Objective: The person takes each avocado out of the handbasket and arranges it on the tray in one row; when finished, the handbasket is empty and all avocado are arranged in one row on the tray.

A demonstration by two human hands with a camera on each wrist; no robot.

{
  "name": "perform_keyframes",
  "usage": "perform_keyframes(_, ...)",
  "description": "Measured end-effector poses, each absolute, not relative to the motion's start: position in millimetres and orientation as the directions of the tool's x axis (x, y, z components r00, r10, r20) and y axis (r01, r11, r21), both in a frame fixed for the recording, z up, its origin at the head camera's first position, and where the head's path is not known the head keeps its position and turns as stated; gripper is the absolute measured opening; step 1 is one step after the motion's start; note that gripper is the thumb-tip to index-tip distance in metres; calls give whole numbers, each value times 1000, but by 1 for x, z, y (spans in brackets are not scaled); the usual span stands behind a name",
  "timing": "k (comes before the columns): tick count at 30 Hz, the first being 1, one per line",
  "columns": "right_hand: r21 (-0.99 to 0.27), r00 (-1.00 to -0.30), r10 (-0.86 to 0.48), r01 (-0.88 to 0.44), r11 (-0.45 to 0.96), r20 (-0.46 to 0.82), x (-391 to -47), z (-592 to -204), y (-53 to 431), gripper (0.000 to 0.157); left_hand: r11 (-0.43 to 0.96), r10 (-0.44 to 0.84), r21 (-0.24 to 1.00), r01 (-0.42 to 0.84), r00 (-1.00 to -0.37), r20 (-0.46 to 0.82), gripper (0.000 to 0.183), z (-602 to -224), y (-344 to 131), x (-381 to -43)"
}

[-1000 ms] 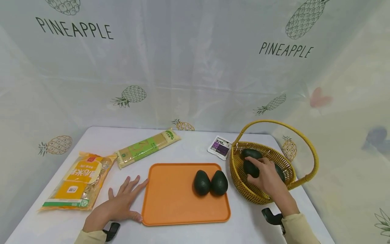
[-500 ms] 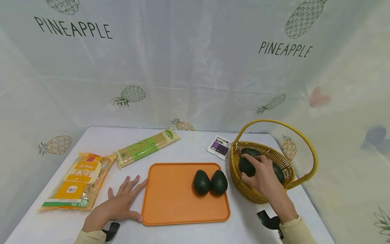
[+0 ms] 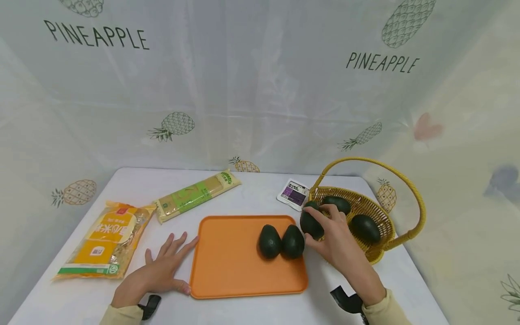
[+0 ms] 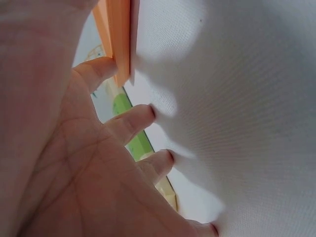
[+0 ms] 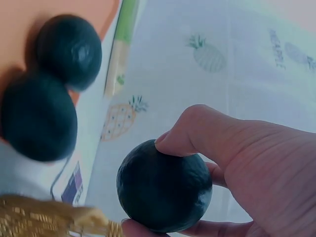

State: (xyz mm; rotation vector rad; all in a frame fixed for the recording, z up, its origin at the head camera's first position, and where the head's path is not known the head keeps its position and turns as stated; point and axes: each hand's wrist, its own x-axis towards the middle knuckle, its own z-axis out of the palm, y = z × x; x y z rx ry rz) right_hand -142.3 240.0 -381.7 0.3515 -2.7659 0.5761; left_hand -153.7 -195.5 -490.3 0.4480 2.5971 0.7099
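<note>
One avocado (image 5: 160, 192) gripped by right hand (image 3: 336, 237); left hand (image 3: 160, 270) touching orange tray (image 3: 231, 271).

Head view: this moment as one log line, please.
left fingers: touching orange tray; right fingers: holding avocado; tray: two avocados; basket: two visible avocados

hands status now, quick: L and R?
Left hand: open, fingers spread, at the left edge of the orange tray.
Right hand: holding a dark green avocado between thumb and fingers.

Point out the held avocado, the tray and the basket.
Held avocado (image 5: 162, 190): right wrist view, middle of its side.
Tray (image 3: 228, 258): head view, bare part of its surface.
Basket (image 3: 364, 205): head view, woven inner wall.
</note>
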Motion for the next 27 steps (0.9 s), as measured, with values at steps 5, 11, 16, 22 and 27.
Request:
perform_keyframes(5, -377, -936, -192, -299, 877, 295, -142, -384, 222, 56, 812, 405, 552, 189, -863, -301, 134, -488, -196, -154)
perform_keyframes(11, -396, -946, -215, -299, 868, 243, -143, -386, 194, 54, 809, 404, 559, 181, -862, -306, 134, -490, -196, -154)
perform_keyframes(16, -408, -956, -222, -284, 868, 193, -144, -389, 177, 55, 812, 405, 554, 185, -862, -305, 134, -491, -195, -156)
perform_keyframes(22, -401, -938, -273, -340, 851, 215, -146, -396, 164, 54, 816, 398, 550, 177, -862, -314, 134, -491, -194, -156)
perform_keyframes(27, -418, -940, -291, -339, 843, 175, -146, -401, 153, 53, 815, 394, 553, 172, -864, -313, 134, -491, -195, -155)
